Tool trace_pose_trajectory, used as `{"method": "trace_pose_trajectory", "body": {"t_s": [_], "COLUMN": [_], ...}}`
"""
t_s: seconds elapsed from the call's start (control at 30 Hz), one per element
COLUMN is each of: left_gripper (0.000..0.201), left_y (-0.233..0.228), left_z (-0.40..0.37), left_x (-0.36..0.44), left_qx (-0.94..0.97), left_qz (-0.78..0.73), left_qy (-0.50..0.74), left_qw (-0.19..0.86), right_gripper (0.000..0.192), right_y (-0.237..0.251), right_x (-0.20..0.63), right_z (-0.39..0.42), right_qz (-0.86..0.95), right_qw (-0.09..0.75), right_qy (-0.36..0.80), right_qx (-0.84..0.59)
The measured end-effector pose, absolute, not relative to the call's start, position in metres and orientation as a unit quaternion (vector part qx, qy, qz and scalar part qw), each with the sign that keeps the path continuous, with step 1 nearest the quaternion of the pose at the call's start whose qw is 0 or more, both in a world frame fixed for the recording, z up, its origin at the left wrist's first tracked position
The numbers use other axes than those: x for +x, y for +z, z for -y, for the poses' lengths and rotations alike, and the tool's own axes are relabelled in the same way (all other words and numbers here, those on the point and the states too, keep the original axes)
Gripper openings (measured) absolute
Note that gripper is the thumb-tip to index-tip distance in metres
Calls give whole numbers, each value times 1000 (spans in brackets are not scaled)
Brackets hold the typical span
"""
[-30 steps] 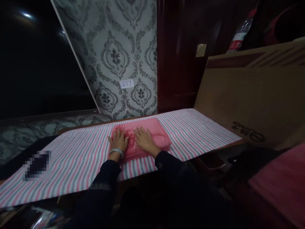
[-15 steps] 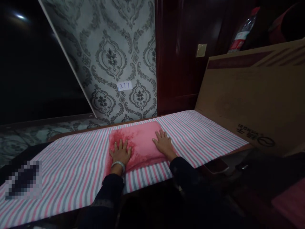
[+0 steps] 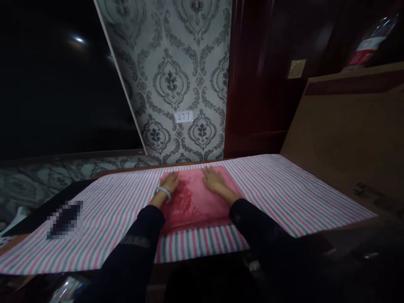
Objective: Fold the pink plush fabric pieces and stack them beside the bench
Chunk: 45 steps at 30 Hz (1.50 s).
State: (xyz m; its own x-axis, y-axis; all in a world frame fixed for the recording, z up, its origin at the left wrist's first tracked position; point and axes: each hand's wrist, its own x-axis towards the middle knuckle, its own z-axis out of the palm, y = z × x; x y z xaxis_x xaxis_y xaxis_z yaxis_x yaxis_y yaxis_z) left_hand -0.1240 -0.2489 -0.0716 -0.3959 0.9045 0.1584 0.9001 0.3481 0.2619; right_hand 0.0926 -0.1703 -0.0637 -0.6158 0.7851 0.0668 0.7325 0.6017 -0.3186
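A folded pink plush cloth [image 3: 202,206], with darker rubbed patches on its left part, lies on a striped sheet [image 3: 268,185] of pink, grey and white. On its far left corner rests my left hand [image 3: 170,182], palm down, a pale bangle round the wrist; its fingers are slightly blurred but look laid out on the plush. My right hand [image 3: 213,180] lies flat near the cloth's far edge, with fingers stretched forward. Neither hand grips anything that I can see.
A large dark screen [image 3: 63,92] stands at the left, before patterned wallpaper bearing a paper label [image 3: 184,116]. At the right leans a cardboard box [image 3: 347,126], with a plastic bottle [image 3: 368,48] behind its top edge. A pixelated dark item [image 3: 65,220] covers part of the sheet.
Both hands have slid forward over the pink cloth to its far edge. The left hand's spread fingers have drawn closer together. The camera view has shifted left.
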Motion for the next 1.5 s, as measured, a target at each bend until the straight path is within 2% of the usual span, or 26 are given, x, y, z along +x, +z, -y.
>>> {"method": "trace_pose_trajectory", "body": {"t_s": [0.1,0.2,0.33,0.43,0.63,0.87,1.07,1.13,1.2,1.3,1.4,1.5], "left_gripper": [53,53,57,58,58,57,55,58,58,58,59,60], "left_y": [-70,-87,-117,-126,-125,-126,-99,-92,-94,-108,-124,-129], "left_z": [221,206,202,202,201,204,209,211,214,219,222,221], "left_x": [-113,-106,-111,-114,-114,-125,-136,-136,-133,-129,-128,-130], "left_qx": [545,541,536,533,525,528,517,500,485,484,487,484], "left_qz": [-831,-838,-842,-843,-847,-841,-846,-857,-867,-870,-871,-872], "left_qy": [112,53,39,54,77,122,107,112,114,85,61,68], "left_qw": [-22,-50,-43,-44,-35,2,71,43,-2,-23,-12,-18], "right_gripper": [54,50,55,56,55,59,57,56,55,52,52,56], "right_y": [-58,-74,-109,-123,-128,-132,-105,-94,-91,-100,-113,-118], "right_x": [43,17,25,48,83,84,71,49,21,-15,-22,6], "right_z": [172,161,134,110,82,86,92,107,128,157,162,137], "right_qz": [912,916,926,911,825,811,809,832,884,929,932,916], "right_qw": [79,78,119,140,129,124,89,110,131,117,105,105], "right_qy": [147,145,113,76,119,131,131,114,94,105,115,94], "right_qx": [-374,-364,-340,-380,-538,-557,-566,-531,-439,-336,-326,-376]}}
